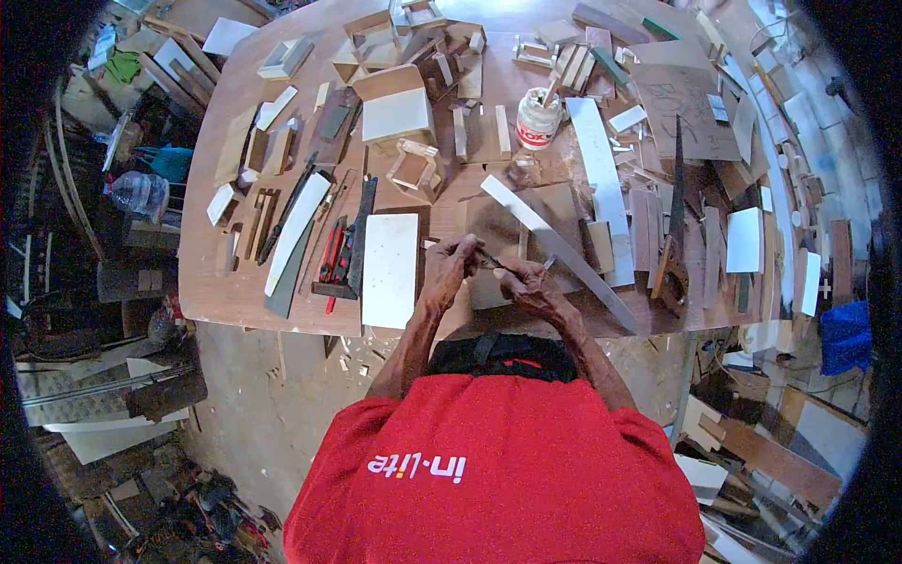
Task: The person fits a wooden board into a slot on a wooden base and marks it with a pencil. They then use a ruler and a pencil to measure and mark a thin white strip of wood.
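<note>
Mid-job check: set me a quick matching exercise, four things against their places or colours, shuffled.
Things:
1. Jar
2. Saw
3. Shirt
4. Small dark piece

Places or colours:
A. Mostly red
B. Between the left hand and right hand
C. Pale, with red markings, farther up the table than both hands
D. On the table, well right of both hands

Pairs: 1-C, 2-D, 3-A, 4-B

Uneven light falls on the brown wooden tabletop (209,287), paling its far side with a soft sheen. The flat white rectangular board (390,273) reflects brightly, while the dark jumbled clutter (202,512) at lower left sinks into dimness. Wide-angle distortion bows the table's edges; a black rounded border swallows the corners. Fine grain speckles the red cloth shirt (498,508).
</note>
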{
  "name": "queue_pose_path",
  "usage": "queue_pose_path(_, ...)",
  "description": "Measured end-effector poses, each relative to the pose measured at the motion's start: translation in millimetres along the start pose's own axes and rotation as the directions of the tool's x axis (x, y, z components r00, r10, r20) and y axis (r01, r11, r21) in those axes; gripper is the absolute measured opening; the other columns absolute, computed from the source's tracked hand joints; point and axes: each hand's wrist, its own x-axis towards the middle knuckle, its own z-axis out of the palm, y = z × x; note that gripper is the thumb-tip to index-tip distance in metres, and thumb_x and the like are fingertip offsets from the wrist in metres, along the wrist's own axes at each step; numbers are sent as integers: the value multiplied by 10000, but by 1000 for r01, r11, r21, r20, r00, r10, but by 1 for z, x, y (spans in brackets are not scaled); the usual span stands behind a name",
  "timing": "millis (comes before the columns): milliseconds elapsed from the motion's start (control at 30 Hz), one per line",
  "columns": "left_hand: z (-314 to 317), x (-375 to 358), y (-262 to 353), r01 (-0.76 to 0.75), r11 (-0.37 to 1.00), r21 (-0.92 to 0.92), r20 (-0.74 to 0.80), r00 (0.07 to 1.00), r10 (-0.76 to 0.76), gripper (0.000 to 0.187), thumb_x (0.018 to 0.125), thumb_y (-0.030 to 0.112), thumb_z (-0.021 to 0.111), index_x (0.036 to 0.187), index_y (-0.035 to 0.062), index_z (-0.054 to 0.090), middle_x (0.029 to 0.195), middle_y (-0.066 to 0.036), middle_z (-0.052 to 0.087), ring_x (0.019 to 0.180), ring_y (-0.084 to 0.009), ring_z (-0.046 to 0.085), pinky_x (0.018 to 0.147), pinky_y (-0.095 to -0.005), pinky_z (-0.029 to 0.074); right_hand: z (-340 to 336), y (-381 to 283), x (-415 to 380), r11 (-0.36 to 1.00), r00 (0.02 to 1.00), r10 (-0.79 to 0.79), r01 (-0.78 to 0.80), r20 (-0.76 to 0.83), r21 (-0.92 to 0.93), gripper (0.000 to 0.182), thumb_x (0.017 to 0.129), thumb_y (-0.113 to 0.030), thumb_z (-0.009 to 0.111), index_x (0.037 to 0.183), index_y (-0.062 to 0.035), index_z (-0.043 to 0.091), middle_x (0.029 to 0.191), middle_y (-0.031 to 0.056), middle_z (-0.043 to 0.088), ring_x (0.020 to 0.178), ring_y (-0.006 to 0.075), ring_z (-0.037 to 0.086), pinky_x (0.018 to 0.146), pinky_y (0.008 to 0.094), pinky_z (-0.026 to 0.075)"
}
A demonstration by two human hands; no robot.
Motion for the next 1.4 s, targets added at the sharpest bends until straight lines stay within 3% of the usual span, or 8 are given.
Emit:
queue_pose_path(500, -28, 6, -15, -213, 937, 278, -23, 973, 228, 216, 913, 181, 630, 777, 13, 639, 617, 8, 538, 550, -75, 466, 505, -249, 386, 12, 6, 4, 996, 999, -26, 30, 44, -81, 217, 912, -184, 528, 969, -19, 657, 789, 136, 664, 689, 261, 635, 682, 362, 514)
queue_pose_path(633, -58, 19, -3, -238, 927, 290, -224, 925, 307, 273, 937, 226, 588, 769, 12, 614, 624, 3, 523, 575, -73, 415, 510, -250, 346, 5, 9, 1, 993, 998, -63, 64, 10, -104, 243, 911, -205, 540, 978, -2, 656, 792, 143, 664, 685, 263, 632, 677, 367, 514)
queue_pose_path(700, -84, 18, 12, -332, 771, 544, -189, 847, 498, 318, 952, 240, 551, 769, -14, 603, 632, -75, 571, 594, -162, 488, 577, -344, 415, -4, -2, -5, 967, 964, 250, -243, -86, 81, 289, 909, -253, 562, 988, 8, 657, 807, 159, 664, 715, 274, 633, 692, 376, 511)
queue_pose_path(767, -120, 28, 10, -320, 439, 840, -94, 711, 697, 367, 964, 275, 493, 781, -15, 622, 719, -225, 615, 652, -366, 598, 599, -411, 454, -8, 7, -9, 990, 952, 130, -142, -277, -25, 265, 919, -247, 573, 973, 0, 655, 756, 121, 638, 686, 224, 603, 654, 355, 490)
queue_pose_path(833, -146, 38, 8, -64, 496, 866, -275, 768, 578, 394, 959, 321, 486, 787, -1, 633, 713, -236, 608, 673, -418, 594, 594, -443, 457, -20, 15, -17, 986, 898, -15, -58, -441, -153, 243, 929, -240, 584, 957, -9, 653, 704, 83, 611, 656, 173, 573, 615, 333, 469)
queue_pose_path(967, -179, 40, 12, -6, 496, 868, -338, 724, 601, 348, 924, 328, 533, 799, 29, 658, 717, -217, 624, 670, -398, 615, 583, -463, 461, -41, 11, -30, 941, 820, -27, -173, -571, -292, 332, 902, -316, 623, 1001, 1, 633, 720, 140, 627, 669, 235, 605, 635, 382, 469)
queue_pose_path(1067, -199, 39, 16, 124, -28, 992, -69, 708, 702, 191, 808, 236, 642, 862, 58, 687, 780, -162, 665, 627, -366, 625, 558, -457, 472, -53, 39, -39, 822, 749, -23, -363, -662, -439, 294, 891, -286, 624, 985, -8, 640, 836, 177, 647, 772, 346, 625, 691, 415, 479)
queue_pose_path(1400, -209, 49, 7, 349, 138, 927, -363, 740, 567, 502, 853, 294, 647, 1263, 42, 503, 1172, -177, 583, 1084, -373, 559, 817, -532, 483, -60, 31, -50, 785, 768, -125, -311, -629, -536, 477, 709, -159, 757, 1129, -15, 583, 1085, 190, 546, 1007, 383, 577, 835, 440, 489)
